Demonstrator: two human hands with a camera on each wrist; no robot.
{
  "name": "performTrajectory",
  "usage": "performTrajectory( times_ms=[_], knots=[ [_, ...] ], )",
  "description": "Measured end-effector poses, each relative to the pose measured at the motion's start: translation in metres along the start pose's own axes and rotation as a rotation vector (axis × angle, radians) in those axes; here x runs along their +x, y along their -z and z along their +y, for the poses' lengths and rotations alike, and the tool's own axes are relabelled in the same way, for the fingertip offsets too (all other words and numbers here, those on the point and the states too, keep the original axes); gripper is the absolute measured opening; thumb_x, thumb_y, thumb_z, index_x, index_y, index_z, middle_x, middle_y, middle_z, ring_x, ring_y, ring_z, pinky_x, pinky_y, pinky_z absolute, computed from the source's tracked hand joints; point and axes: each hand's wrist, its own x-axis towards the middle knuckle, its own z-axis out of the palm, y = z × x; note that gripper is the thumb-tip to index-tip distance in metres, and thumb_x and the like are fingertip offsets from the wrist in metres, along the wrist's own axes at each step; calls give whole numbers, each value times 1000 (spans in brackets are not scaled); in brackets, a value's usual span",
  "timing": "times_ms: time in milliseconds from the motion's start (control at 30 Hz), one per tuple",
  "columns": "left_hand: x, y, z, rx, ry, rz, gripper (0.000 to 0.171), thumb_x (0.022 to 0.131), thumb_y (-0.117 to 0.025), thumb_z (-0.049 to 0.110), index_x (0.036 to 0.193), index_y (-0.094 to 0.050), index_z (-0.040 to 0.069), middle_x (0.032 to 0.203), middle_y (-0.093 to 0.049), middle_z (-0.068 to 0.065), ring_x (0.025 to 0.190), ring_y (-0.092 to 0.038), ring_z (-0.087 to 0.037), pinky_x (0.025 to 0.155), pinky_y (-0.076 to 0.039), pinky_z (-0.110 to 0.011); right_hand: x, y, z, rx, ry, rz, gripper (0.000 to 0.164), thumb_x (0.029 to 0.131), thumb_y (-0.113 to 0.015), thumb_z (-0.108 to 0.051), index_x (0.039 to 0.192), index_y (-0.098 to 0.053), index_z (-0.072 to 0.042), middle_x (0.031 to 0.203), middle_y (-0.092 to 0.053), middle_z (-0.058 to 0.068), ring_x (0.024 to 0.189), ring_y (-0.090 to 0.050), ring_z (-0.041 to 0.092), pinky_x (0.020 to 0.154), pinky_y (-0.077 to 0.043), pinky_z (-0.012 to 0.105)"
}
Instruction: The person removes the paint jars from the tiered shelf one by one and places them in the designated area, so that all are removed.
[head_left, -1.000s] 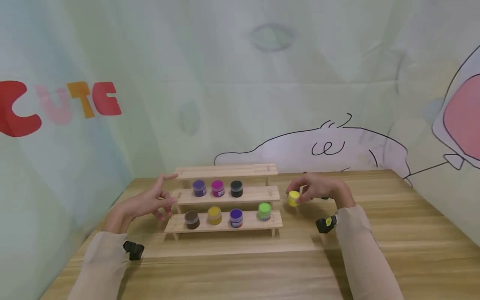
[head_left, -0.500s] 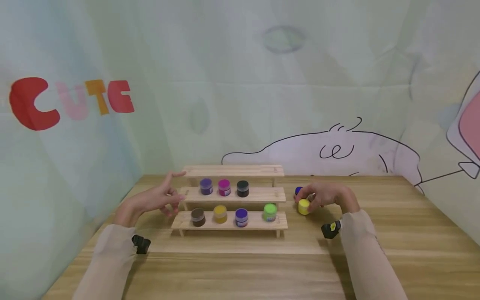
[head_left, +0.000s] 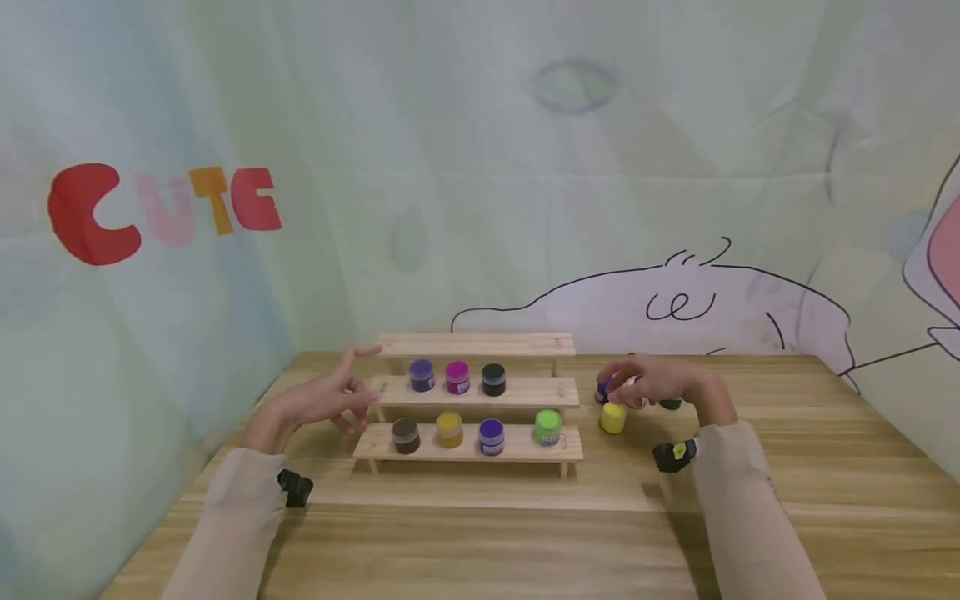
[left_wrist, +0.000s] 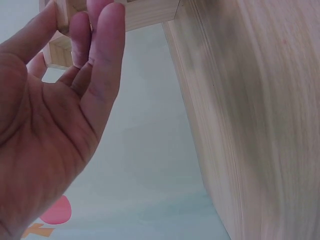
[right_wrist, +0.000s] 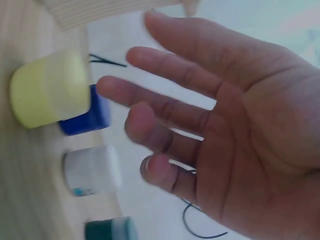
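Note:
My left hand (head_left: 318, 402) is at the left end of a three-step wooden rack (head_left: 517, 452), index finger stretched to the top shelf and thumb by the middle one. In the left wrist view its fingers (left_wrist: 105, 55) overlap the shelf ends, holding no jar. On the right, my right hand (head_left: 660, 379) hovers just above and behind a yellow paint jar (head_left: 612, 418) standing on the table. The right wrist view shows its fingers (right_wrist: 185, 75) spread, apart from the yellow jar. Behind that jar stand a blue jar (right_wrist: 102, 110), a white jar (right_wrist: 90, 171) and a dark green jar (right_wrist: 107, 230).
The middle shelf bears purple (head_left: 422, 376), magenta (head_left: 457, 378) and black (head_left: 493, 380) jars. Brown (head_left: 406, 436), ochre (head_left: 449, 430), dark blue (head_left: 491, 437) and light green (head_left: 547, 427) jars stand on the bottom shelf. A printed curtain (head_left: 495, 208) hangs behind the table.
My right hand has set the yellow jar on the table right of the rack and let go, its fingers lifting off. The left hand stays at the rack's end. The head view has shifted slightly.

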Motion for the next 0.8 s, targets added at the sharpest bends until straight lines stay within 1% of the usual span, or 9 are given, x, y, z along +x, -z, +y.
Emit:
performTrajectory(
  times_ms=[67,200,267,333,467,533,567,667,800],
  knots=[
    [0,0,1,1,2,1,78,106,-53,20,158,4,18,87,-61,-21,75,-63,-31,67,-58,-47,-2,3,-5,8,25,47,44,100,-61,-27,138,-54,-6,132,-58,19,93,-59,31,74,-49,43],
    [1,1,1,-1,13,1,78,106,-54,21,158,4,19,88,-61,-21,74,-63,-31,68,-58,-48,-2,8,-12,8,126,119,40,103,-57,-25,137,-55,-5,133,-59,22,94,-61,35,78,-52,46],
    [0,1,1,-4,17,3,78,106,-54,21,158,5,20,88,-60,-22,73,-63,-31,69,-58,-50,-2,10,-16,16,181,145,38,104,-56,-25,137,-56,-6,133,-60,21,98,-62,35,80,-52,46],
    [0,1,0,-5,18,5,79,106,-54,21,158,5,20,88,-60,-23,73,-62,-32,69,-57,-51,-2,10,-20,50,231,164,37,105,-55,-26,136,-57,-8,132,-61,18,100,-62,38,83,-51,47],
    [-1,2,-1,-3,16,7,79,106,-54,20,158,5,20,89,-60,-24,73,-62,-31,69,-57,-51,-2,10,-30,98,336,208,36,104,-56,-25,135,-58,-7,130,-63,16,99,-64,41,85,-52,48],
    [-1,2,-1,-3,16,5,79,106,-54,21,158,5,20,89,-60,-24,73,-62,-31,69,-57,-51,0,9,-35,106,363,244,35,104,-58,-24,134,-59,-6,128,-64,15,98,-64,40,84,-53,47],
    [-1,2,-1,-4,15,3,79,106,-54,21,158,5,20,89,-60,-25,72,-62,-31,68,-57,-51,1,9,-37,108,372,265,35,103,-59,-23,133,-60,-6,128,-65,14,98,-65,39,84,-53,49],
    [0,2,-2,-7,15,1,79,106,-54,21,158,5,21,89,-60,-25,71,-62,-30,68,-57,-50,3,6,-46,114,380,329,32,102,-62,-24,130,-63,-8,125,-66,14,97,-64,40,82,-53,50],
    [2,1,-2,-8,13,-2,79,106,-53,20,158,5,22,88,-60,-23,70,-62,-30,68,-58,-49,8,-2,-60,120,399,391,27,100,-65,-25,124,-67,-11,121,-67,12,95,-66,35,81,-55,45]
  ],
)
